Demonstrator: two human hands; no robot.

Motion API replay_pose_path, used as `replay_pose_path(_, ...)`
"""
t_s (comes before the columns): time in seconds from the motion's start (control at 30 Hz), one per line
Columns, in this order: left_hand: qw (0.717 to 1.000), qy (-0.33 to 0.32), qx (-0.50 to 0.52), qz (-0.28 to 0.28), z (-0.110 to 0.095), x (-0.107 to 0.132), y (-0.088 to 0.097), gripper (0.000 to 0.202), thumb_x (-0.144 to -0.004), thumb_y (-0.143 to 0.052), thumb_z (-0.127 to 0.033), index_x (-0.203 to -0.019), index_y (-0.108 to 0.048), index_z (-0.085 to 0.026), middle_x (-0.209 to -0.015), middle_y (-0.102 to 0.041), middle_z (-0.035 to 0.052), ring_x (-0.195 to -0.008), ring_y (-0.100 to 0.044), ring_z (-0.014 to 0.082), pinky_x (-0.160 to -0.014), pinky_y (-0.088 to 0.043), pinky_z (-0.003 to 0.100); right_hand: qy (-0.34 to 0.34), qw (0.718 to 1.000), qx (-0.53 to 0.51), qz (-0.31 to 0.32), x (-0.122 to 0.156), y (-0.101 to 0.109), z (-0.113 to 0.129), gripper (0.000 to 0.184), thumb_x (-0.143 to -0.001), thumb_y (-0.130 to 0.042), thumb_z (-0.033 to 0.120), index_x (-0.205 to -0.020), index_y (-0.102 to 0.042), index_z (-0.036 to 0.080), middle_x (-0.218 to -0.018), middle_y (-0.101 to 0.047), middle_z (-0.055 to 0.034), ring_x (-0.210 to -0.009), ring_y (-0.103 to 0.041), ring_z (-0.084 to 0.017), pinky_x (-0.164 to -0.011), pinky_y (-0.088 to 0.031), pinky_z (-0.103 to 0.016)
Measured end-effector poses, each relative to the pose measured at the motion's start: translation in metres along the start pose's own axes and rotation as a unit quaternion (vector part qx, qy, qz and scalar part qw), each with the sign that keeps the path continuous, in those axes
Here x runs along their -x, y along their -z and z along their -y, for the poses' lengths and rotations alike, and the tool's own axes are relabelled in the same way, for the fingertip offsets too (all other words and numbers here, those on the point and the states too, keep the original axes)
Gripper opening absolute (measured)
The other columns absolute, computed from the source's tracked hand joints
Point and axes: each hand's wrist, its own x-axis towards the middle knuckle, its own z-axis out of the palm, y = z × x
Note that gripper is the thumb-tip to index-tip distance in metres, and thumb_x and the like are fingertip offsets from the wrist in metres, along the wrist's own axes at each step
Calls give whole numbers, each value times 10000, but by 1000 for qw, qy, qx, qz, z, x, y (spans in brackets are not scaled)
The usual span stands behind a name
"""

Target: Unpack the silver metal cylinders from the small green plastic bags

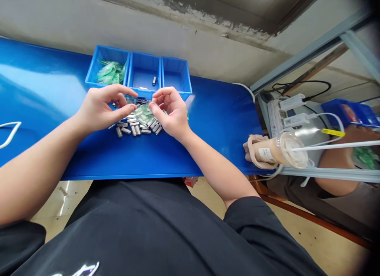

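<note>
Between my hands is a clear green plastic bag (pixel 144 113). The thumb and fingers of my right hand (pixel 174 114) pinch it at its upper right edge. My left hand (pixel 107 107) is at the bag's left side, thumb and index finger apart, with the thumb tip close to the bag; whether it touches I cannot tell. Under and around the bag lies a heap of small silver metal pieces (pixel 135 130) on the blue table, partly hidden by the bag and my hands.
Three blue bins (pixel 175 76) stand behind my hands. The left one holds green plastic bags (pixel 111 73); the middle one has a few small pieces (pixel 154 81). On the right are a drink cup (pixel 271 151) in a carton holder, white cables, a metal frame and another person's arm (pixel 338 159).
</note>
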Motion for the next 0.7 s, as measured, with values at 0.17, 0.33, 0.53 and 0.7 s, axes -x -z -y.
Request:
replay_pose_path(0.17, 1000, -20, -12, 18, 4, 0, -1, 271, -899, -711, -558, -946, -815, -312, -699, -699, -18, -607, -613, 129, -617, -506, 321, 21, 1000, -15, -5, 0, 0, 1, 247, -976, -660, 423, -1104, -604, 219, -1046, -707, -21, -903, -652, -89, -770, -577, -260)
replay_pose_path(0.33, 999, -34, -18, 24, 9, 0, -1, 302, -896, -734, -578, -931, -819, -291, -689, -697, -13, -607, -615, 128, -618, -518, 299, 10, 1000, -18, -11, 0, 1, -1, 270, -983, -671, 438, -1134, -634, 216, -1073, -727, -21, -895, -658, -81, -724, -564, -232)
replay_pose_path(0.53, 998, -15, -64, 2, 6, 0, -1, 401, -957, -625, -608, -950, -787, -241, -706, -713, -36, -610, -634, 98, -611, -516, 280, -4, 1000, 22, 15, 0, 4, -1, 326, -989, -687, 448, -1187, -691, 189, -1018, -746, -26, -919, -680, -95, -765, -581, -226)
replay_pose_path(0.7, 999, 9, -46, -8, 2, 1, -3, 405, -965, -633, -612, -995, -792, -241, -731, -756, -49, -663, -735, 138, -601, -554, 296, 19, 998, 57, 2, 0, 4, -1, 283, -987, -705, 441, -1058, -771, 176, -1030, -752, -35, -860, -650, -87, -764, -565, -238)
